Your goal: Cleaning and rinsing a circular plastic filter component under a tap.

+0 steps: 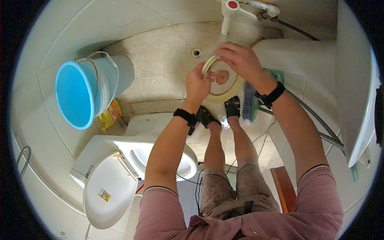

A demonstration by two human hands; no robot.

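In the head view my left hand (198, 84) grips the lower left side of a pale ring-shaped part (211, 64), perhaps a lid or rim. My right hand (237, 58) touches its upper right end, with the fingertips closed on it. Both hands are below a white tap with a red button (232, 5); water seems to run near the right hand. Beneath the hands stands a round cream basin (222, 97) on the floor, and a round pinkish-brown thing (222, 77) shows inside it. Whether that lies in water cannot be told.
A floor drain (196, 53) is beyond the basin. At left are a light-blue bucket (75, 96), a yellow bag (111, 115) and a white toilet (189, 159) with its lid (109, 192) raised. A blue-grey brush (248, 102) lies right of my sandals (232, 108); a washbasin (357, 120) is at far right.
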